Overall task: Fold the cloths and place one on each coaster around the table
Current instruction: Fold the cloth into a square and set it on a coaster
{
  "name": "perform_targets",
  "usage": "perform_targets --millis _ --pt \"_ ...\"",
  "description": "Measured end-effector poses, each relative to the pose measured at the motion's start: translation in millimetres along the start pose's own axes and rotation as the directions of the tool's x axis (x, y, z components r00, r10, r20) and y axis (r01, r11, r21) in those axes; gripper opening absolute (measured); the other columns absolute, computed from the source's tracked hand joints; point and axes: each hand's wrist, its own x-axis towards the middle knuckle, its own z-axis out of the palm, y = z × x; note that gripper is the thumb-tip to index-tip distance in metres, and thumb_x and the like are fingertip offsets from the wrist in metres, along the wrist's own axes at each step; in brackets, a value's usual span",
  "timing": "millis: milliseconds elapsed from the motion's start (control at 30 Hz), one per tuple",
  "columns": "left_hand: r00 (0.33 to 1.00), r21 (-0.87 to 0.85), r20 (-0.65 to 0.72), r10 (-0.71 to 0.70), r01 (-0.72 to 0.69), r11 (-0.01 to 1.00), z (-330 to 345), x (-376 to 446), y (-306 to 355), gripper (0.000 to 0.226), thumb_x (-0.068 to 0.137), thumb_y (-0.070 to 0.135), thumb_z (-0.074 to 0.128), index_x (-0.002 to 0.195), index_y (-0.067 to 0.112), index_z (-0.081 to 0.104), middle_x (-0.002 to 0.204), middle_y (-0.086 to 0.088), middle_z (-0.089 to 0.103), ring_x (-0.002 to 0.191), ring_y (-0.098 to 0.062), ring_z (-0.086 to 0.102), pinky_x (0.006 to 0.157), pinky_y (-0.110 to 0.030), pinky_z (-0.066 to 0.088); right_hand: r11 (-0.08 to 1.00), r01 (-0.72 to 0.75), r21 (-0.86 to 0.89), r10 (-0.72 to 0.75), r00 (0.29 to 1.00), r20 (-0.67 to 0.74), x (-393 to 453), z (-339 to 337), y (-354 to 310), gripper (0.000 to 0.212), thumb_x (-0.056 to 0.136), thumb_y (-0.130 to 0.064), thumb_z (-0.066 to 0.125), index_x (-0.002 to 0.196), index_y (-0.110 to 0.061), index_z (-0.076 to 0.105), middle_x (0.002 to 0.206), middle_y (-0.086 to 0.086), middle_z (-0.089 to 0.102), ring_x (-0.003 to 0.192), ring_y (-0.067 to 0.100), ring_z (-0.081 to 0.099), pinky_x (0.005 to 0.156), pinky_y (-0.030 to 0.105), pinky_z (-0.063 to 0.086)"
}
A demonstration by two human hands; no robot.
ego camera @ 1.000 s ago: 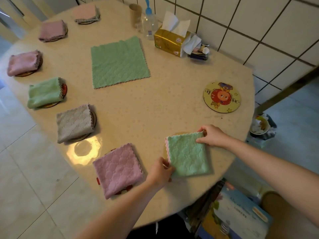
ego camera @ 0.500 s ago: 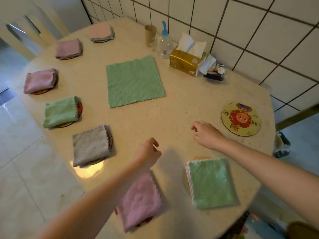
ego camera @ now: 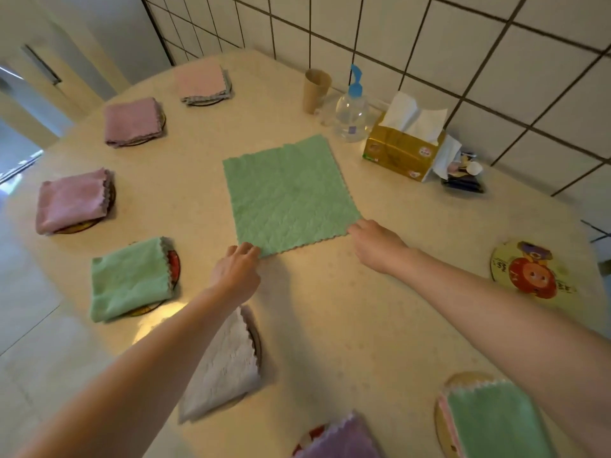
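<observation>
An unfolded green cloth [ego camera: 290,195] lies flat in the middle of the round table [ego camera: 363,325]. My left hand [ego camera: 236,271] touches its near left corner and my right hand [ego camera: 375,241] touches its near right corner; whether either has gripped the edge I cannot tell. Folded cloths rest on coasters around the rim: pink ones [ego camera: 201,81] [ego camera: 132,120] [ego camera: 71,200], a green one [ego camera: 130,279], a grey-white one [ego camera: 224,365], a purple one [ego camera: 340,439] and a green one [ego camera: 496,421]. One cartoon coaster [ego camera: 532,276] at the right carries no cloth.
Against the tiled wall stand a paper cup [ego camera: 315,90], a clear pump bottle [ego camera: 352,115], a gold tissue box [ego camera: 401,150] and some small items [ego camera: 463,176]. The floor shows beyond the table's left edge.
Both hands left the folded green cloth at the near right coaster and reached forward to the near corners of the flat green cloth. The view tilted toward the table's centre.
</observation>
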Motion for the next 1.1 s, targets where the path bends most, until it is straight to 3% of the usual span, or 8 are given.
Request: perform_targets --millis 100,200,267,367,500,633,733,1100 --pt "0.992 0.081 -0.033 0.120 -0.117 0.990 7.8 10.3 -11.0 0.049 0.082 0.007 0.052 0.130 0.017 0.050 0.134 -0.002 0.046 0.125 -0.026 0.041 0.093 -0.038 0.044 0.977 0.115 -0.180 -0.109 0.993 0.048 12.0 3.8 -7.0 0.054 0.083 0.009 0.043 0.136 -0.001 0.035 0.136 0.016 0.039 0.124 0.032 0.041 0.095 0.039 0.043" --pt "0.957 0.172 -0.116 0.266 -0.244 0.954 12.1 18.3 -19.3 0.038 0.073 0.009 0.068 0.110 0.011 0.059 0.109 -0.007 0.057 0.101 -0.029 0.057 0.075 -0.037 0.052 0.932 0.157 -0.327 -0.157 0.987 0.026 23.0 13.8 -6.0 0.060 0.084 0.008 0.045 0.141 0.002 0.027 0.140 0.018 0.036 0.125 0.034 0.041 0.094 0.039 0.045" --pt "0.927 0.246 -0.142 0.348 -0.308 0.919 13.4 23.3 -24.5 0.037 0.060 0.008 0.081 0.092 0.009 0.062 0.089 -0.007 0.059 0.078 -0.028 0.061 0.058 -0.032 0.054 0.901 0.192 -0.389 -0.239 0.968 -0.077 30.3 21.4 -4.6 0.050 0.080 0.009 0.051 0.129 0.005 0.044 0.125 0.022 0.049 0.108 0.036 0.052 0.080 0.042 0.051" --pt "0.889 0.311 -0.162 0.427 -0.365 0.877 13.6 30.1 -29.7 0.032 0.055 0.003 0.083 0.078 0.006 0.062 0.076 -0.009 0.058 0.064 -0.028 0.059 0.050 -0.031 0.051 0.863 0.201 -0.464 -0.305 0.939 -0.159 42.4 24.5 -4.2 0.032 0.053 0.011 0.066 0.083 0.002 0.061 0.078 0.016 0.060 0.063 0.030 0.057 0.043 0.034 0.047" --pt "0.886 0.363 -0.145 0.441 -0.367 0.856 9.6 33.7 -29.3 0.030 0.051 -0.002 0.082 0.071 0.006 0.062 0.070 -0.009 0.057 0.058 -0.028 0.056 0.046 -0.030 0.047 0.880 0.188 -0.436 -0.302 0.930 -0.208 55.2 22.8 -6.1 0.033 0.045 0.012 0.070 0.072 -0.002 0.059 0.067 0.012 0.056 0.054 0.028 0.053 0.039 0.029 0.040" --pt "0.950 0.144 -0.191 0.246 -0.221 0.965 -1.1 39.4 -22.4 0.027 0.063 -0.001 0.076 0.081 0.005 0.057 0.074 -0.013 0.059 0.069 -0.033 0.059 0.052 -0.036 0.048 0.963 0.021 -0.268 -0.105 0.948 -0.301 64.6 14.9 -8.6 0.025 0.070 0.002 0.067 0.092 -0.007 0.057 0.084 0.010 0.062 0.076 0.032 0.059 0.061 0.038 0.046" --pt "0.971 -0.066 -0.216 0.099 -0.116 0.991 -4.5 43.3 -19.9 0.011 0.083 0.003 0.055 0.093 0.006 0.050 0.091 -0.015 0.058 0.089 -0.034 0.054 0.064 -0.041 0.042 0.969 0.037 -0.243 -0.110 0.950 -0.293 62.5 10.5 0.0 0.031 0.078 0.007 0.053 0.105 -0.009 0.050 0.101 0.011 0.057 0.095 0.033 0.053 0.072 0.040 0.040" --pt "0.951 -0.095 -0.208 0.228 -0.251 0.963 9.5 -24.1 6.3 0.026 0.085 0.004 0.056 0.107 0.007 0.069 0.115 -0.007 0.065 0.104 -0.029 0.061 0.079 -0.034 0.049 0.920 0.206 -0.335 -0.337 0.852 -0.401 -46.4 24.9 51.9 0.027 0.062 0.009 0.065 0.078 -0.010 0.055 0.076 0.008 0.051 0.071 0.028 0.048 0.063 0.034 0.036"
